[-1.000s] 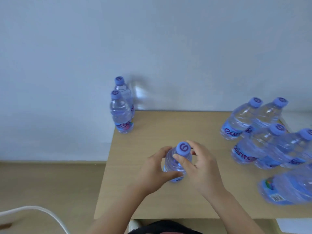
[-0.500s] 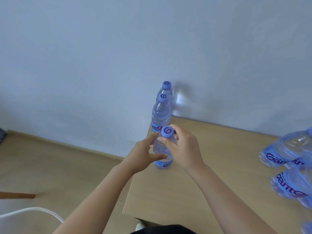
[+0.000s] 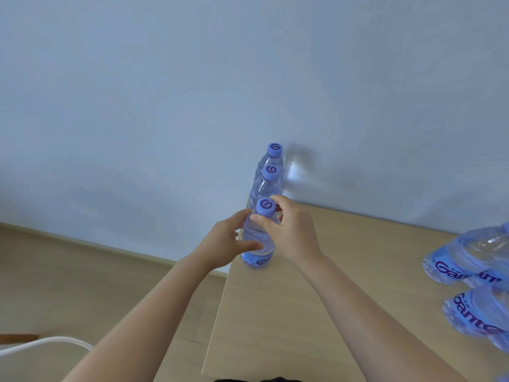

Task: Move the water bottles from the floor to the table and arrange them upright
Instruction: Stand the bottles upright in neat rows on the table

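Observation:
A clear water bottle [image 3: 259,244] with a blue cap stands upright at the left edge of the wooden table [image 3: 344,312]. My left hand [image 3: 224,246] grips its body from the left, thumb across the front. My right hand [image 3: 292,230] grips its neck and shoulder just below the cap. Two more upright bottles stand in a line behind it: the middle one [image 3: 265,186] and the rear one [image 3: 274,158] near the wall. Several bottles [image 3: 468,260] with purple-lettered labels stand at the table's right side, partly cut off by the frame.
A pale blue wall [image 3: 248,78] runs right behind the table. Wooden floor [image 3: 82,285] lies to the left, below the table's left edge. A white curved bar [image 3: 46,344] and a brown piece [image 3: 16,338] show at the lower left.
Both hands carried the bottle from the table's middle to its left edge, in line with the two upright bottles. The view swung left, pushing the right-side bottles toward the frame edge.

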